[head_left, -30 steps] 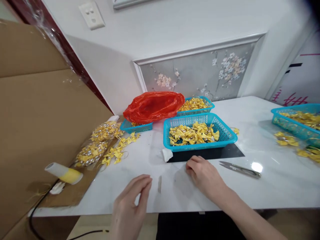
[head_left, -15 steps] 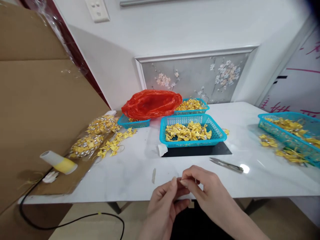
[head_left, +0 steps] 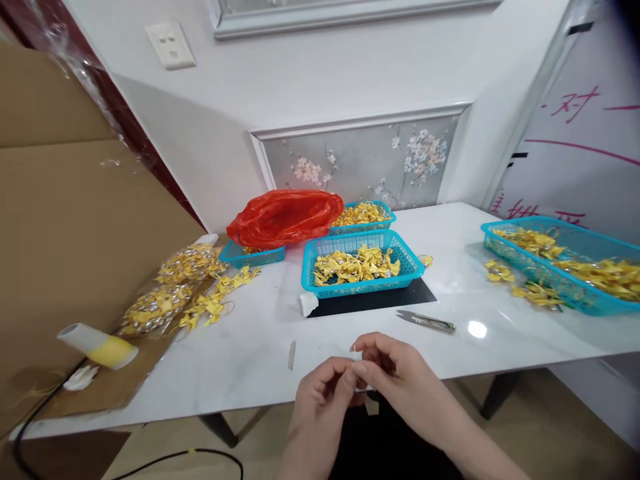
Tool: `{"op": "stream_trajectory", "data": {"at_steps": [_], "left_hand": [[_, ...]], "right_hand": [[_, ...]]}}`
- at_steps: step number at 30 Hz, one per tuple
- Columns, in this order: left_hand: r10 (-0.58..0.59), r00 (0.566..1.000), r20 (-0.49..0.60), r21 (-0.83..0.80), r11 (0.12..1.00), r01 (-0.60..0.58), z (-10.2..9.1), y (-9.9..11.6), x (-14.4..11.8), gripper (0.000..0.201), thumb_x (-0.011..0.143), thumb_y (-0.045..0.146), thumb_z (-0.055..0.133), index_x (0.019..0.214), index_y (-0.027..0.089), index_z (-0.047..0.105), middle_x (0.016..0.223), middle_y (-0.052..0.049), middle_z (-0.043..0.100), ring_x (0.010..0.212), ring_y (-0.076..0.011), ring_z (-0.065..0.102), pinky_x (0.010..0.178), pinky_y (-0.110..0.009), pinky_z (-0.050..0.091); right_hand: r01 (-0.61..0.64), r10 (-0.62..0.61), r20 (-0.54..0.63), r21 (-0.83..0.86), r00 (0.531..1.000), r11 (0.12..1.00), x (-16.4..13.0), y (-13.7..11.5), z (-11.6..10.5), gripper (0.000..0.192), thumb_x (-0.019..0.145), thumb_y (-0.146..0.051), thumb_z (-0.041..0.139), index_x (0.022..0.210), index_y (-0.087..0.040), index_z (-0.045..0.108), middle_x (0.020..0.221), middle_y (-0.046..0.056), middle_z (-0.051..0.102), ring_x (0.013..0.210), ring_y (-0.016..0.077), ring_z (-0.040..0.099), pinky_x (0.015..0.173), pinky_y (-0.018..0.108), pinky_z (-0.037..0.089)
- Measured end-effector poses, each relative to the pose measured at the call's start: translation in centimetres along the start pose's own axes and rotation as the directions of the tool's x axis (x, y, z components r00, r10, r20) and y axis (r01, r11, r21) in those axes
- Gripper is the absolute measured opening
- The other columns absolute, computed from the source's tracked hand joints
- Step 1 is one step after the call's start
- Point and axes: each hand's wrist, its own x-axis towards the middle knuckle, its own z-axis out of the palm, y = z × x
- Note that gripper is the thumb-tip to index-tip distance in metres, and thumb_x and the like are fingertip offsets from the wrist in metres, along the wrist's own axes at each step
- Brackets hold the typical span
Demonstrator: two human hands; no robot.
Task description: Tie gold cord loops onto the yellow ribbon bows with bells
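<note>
Fingertips (head_left: 356, 369) of left hand (head_left: 320, 400) and right hand (head_left: 395, 373) pinching small clear piece (head_left: 361, 385) at table's (head_left: 240, 360) near edge; keeping grip light, working over tabletop.

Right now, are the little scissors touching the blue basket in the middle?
Apart. The head view shows the scissors lying on bare white table, in front of the black mat under the blue basket, with a clear gap between them.

Blue baskets (head_left: 361, 268) — four; red bag (head_left: 283, 217) — one; snips (head_left: 427, 322) — one; hands (head_left: 356, 387) — two.
</note>
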Motion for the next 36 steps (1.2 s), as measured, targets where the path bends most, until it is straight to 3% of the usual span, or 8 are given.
{"op": "stream_trajectory", "data": {"at_steps": [5,12,18,22,36], "left_hand": [[0.046,0.997,0.057,0.132,0.99,-0.053,-0.1,0.4,0.6,0.025,0.087,0.042,0.067,0.08,0.018,0.073,0.076,-0.002,0.065,0.077,-0.018,0.057,0.073,-0.025,0.05],[0.037,0.989,0.145,0.281,0.957,-0.077,-0.1,1.7,0.9,0.027,0.089,0.037,0.063,0.074,0.017,0.071,0.076,-0.005,0.067,0.078,-0.0203,0.059,0.073,-0.027,0.049],[0.072,0.992,0.099,0.367,0.924,-0.104,0.1,2.2,0.8,0.027,0.088,0.033,0.059,0.065,0.019,0.062,0.065,0.0,0.057,0.068,-0.0176,0.053,0.067,-0.025,0.044],[0.084,0.995,0.051,0.391,0.915,-0.097,-0.4,2.1,0.8,0.023,0.088,0.036,0.057,0.075,0.019,0.066,0.073,-0.003,0.063,0.073,-0.02,0.058,0.071,-0.027,0.048],[0.109,0.991,0.081,0.403,0.906,-0.132,-0.3,2.3,-0.1,0.024,0.084,0.035,0.063,0.069,0.018,0.071,0.071,-0.004,0.064,0.071,-0.0196,0.055,0.066,-0.025,0.044]], "right_hand": [[-0.029,0.024,0.036,0.152,0.999,0.988,1.0,-0.2,-0.5,0.025,0.081,-0.042,0.064,0.078,-0.017,0.06,0.064,-0.003,0.055,0.061,0.012,0.05,0.06,0.024,0.042],[-0.004,-0.001,0.027,0.166,1.0,0.986,1.1,-0.6,-1.5,0.025,0.083,-0.039,0.063,0.071,-0.017,0.059,0.063,-0.003,0.056,0.061,0.0112,0.046,0.06,0.025,0.037],[0.027,-0.032,0.031,0.152,0.999,0.988,1.0,-0.6,-1.4,0.024,0.084,-0.038,0.061,0.071,-0.018,0.057,0.065,-0.003,0.053,0.064,0.0128,0.048,0.063,0.027,0.038],[0.039,-0.04,0.009,0.138,0.999,0.99,0.8,-1.0,-1.5,0.025,0.085,-0.039,0.061,0.072,-0.018,0.057,0.066,-0.004,0.047,0.064,0.0115,0.042,0.062,0.025,0.034],[0.039,-0.041,0.014,0.118,0.999,0.992,0.7,-1.3,-1.1,0.023,0.084,-0.036,0.06,0.071,-0.017,0.057,0.064,-0.004,0.047,0.063,0.0115,0.04,0.06,0.026,0.031]]}}
